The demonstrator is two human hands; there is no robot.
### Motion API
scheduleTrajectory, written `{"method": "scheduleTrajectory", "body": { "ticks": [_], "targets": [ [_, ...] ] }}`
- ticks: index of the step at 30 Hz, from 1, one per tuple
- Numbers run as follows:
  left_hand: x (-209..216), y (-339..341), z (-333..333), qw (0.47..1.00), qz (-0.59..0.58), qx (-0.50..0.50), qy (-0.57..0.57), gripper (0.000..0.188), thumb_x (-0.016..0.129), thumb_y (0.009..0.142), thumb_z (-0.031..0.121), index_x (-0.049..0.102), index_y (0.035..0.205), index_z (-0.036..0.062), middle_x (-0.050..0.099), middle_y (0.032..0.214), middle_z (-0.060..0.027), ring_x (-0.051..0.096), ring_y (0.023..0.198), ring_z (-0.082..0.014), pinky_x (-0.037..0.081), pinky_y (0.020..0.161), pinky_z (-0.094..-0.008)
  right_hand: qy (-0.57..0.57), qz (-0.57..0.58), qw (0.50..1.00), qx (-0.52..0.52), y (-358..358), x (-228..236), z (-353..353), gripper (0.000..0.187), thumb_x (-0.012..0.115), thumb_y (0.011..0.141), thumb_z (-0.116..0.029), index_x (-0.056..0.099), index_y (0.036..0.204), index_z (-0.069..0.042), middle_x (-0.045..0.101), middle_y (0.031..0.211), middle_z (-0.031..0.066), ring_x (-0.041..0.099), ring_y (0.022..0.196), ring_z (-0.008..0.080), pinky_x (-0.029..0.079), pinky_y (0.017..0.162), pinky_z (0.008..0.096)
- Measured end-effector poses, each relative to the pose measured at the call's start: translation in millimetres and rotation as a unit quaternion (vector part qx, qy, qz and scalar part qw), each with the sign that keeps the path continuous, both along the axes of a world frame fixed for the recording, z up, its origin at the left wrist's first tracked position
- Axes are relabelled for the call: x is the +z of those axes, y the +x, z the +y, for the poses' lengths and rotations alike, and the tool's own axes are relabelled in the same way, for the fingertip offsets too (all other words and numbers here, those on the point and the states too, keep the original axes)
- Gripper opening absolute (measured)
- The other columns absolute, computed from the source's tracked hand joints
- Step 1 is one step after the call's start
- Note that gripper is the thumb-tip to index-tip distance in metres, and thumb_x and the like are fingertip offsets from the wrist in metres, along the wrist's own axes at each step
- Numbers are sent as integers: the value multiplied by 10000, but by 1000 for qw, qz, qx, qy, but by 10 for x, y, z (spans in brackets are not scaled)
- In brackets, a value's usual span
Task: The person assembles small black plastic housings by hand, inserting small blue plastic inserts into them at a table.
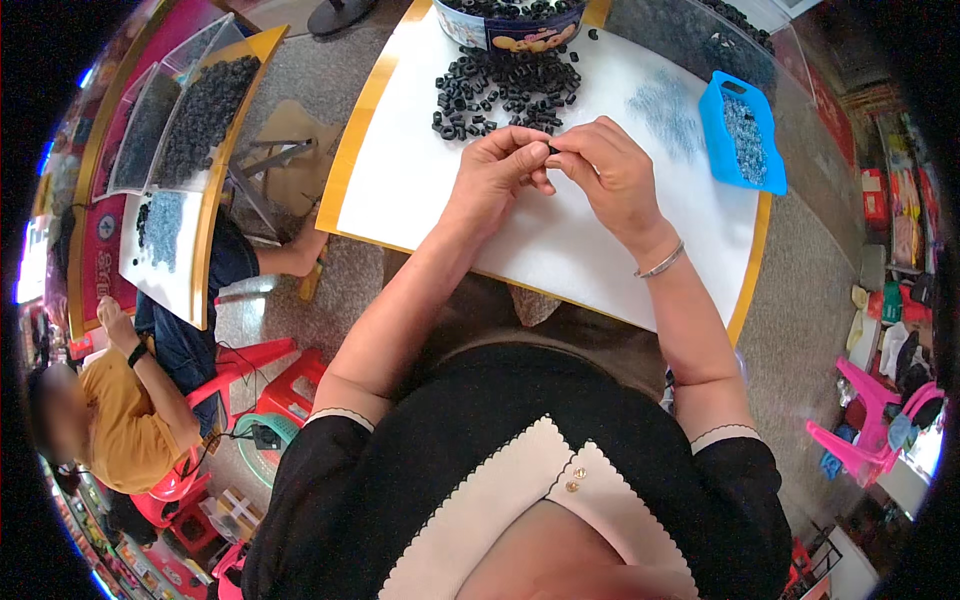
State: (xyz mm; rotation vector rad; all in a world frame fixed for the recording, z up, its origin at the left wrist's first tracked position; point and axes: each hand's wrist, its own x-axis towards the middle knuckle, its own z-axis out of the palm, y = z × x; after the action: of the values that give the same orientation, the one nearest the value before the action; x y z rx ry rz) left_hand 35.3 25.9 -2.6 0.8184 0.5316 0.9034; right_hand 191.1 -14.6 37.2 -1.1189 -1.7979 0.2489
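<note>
Both hands meet over the white tabletop [420, 200], fingertips pinched together. Between them is a small black part [553, 150], mostly covered by the fingers. My left hand [503, 172] grips it from the left with thumb and forefinger. From the other side, my right hand [612, 178] pinches at the same spot; whether it also has a second tiny piece cannot be seen. Just beyond the hands lies a loose pile of short black cylindrical parts [510, 90]. To the right, a blue plastic tray [712, 130] contains many small transparent bluish pieces.
A printed tub [510, 32] of black parts stands at the table's far edge. Small transparent pieces [668, 108] are scattered left of the tray. On the left, a person in a yellow shirt [140, 410] sits at another table [190, 285]. Pink stools [870, 420] stand at right.
</note>
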Motion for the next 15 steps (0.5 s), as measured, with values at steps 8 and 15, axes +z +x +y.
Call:
{"method": "scheduleTrajectory", "body": {
  "ticks": [8,15],
  "targets": [
    [29,17,-20,998,48,-27,-10,244,590,876,139,602,1035,-46,627,785,-78,583,634,-121,523,601,-259,-9,-34,999,36,73,-55,25,118,663,735,-82,558,766,-37,526,710,77,512,712,250,441,642,341],
    [68,-3,-5,994,80,-75,29,288,601,868,172,608,1059,-44,626,820,-67,573,641,-128,503,603,-243,-51,-44,995,67,112,-8,46,155,670,736,-109,563,829,-45,527,753,71,513,752,246,441,679,336]
  ]
}}
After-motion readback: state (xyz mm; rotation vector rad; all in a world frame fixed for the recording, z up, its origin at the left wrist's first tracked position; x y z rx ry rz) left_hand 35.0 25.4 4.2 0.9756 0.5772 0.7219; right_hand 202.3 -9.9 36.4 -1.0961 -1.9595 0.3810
